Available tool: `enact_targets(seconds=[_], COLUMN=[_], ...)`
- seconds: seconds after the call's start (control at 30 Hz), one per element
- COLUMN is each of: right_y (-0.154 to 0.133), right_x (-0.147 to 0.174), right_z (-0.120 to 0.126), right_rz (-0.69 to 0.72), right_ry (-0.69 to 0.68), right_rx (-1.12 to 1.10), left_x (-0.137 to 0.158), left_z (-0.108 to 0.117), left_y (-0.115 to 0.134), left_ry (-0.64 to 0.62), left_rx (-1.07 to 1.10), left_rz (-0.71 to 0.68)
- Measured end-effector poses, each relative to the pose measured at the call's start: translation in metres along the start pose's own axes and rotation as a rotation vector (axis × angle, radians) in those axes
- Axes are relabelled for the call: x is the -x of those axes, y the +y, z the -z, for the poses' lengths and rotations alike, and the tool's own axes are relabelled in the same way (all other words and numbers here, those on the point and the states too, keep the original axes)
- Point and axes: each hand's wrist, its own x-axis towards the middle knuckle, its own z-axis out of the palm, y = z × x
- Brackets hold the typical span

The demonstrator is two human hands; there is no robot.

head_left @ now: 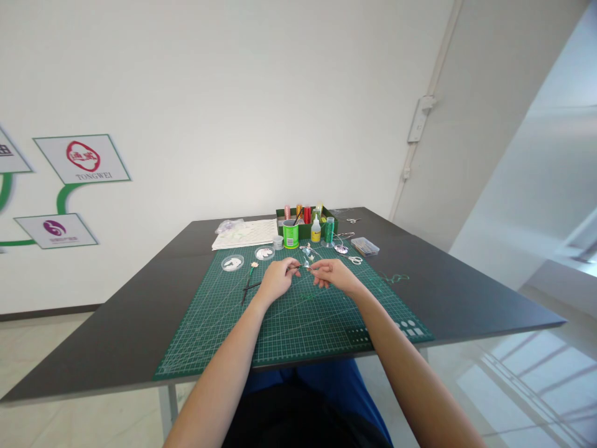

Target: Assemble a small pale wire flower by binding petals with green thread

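Observation:
Above the green cutting mat (pixel 289 330), my left hand (pixel 278 278) is closed in a pinch on a thin dark stick (pixel 296 267) that points right. My right hand (pixel 334 274) faces it, thumb and fingertips pinched on a small pale petal-like piece (pixel 306 264). The fingertips are close together, with the pale piece between them; its exact shape is too small to make out. Left of my left hand, a small pale flower on a green-wrapped stem (pixel 249 280) lies on the mat, crossed by a dark rod (pixel 254 286).
Behind the hands stand a green tin (pixel 290 235), a yellow glue bottle (pixel 316 231), a green thread spool (pixel 329 229) and a box of spools (pixel 330 214). Two shallow dishes (pixel 232 263) hold white pieces. Scissors (pixel 355 260) and a clear case (pixel 365 247) lie right; a white textured board (pixel 252 233) lies back left.

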Motion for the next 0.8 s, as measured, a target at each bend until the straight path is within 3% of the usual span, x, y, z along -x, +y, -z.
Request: enact_targets(seconds=[0.23,0.8], right_y=[0.002,-0.008], right_x=[0.002,0.006], right_z=[0.005,0.007], right_rz=[-0.002,0.057], right_ry=[-0.046,0.072], right_rx=[-0.02,0.132], left_x=[0.0,0.0], left_z=[0.0,0.0], left_y=[0.0,-0.001], left_ry=[0.001,0.016], left_rx=[0.0,0.02], left_rz=[-0.009,-0.007])
